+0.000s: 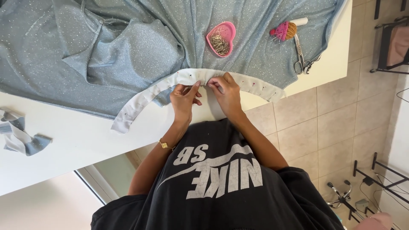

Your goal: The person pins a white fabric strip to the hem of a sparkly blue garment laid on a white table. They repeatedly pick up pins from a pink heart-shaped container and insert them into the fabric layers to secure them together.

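hands (two) on one band

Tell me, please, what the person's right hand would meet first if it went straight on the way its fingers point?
Probably the heart-shaped pink pin tray, after sliding over the glittery light-blue fabric; the right hand already rests on the white pinned band. Depth is uncertain.

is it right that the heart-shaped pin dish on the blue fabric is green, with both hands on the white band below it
Not quite. The head view shows the heart-shaped dish is pink, not green. The rest holds: it sits on the blue fabric, and the left hand and right hand are on the white band below it.
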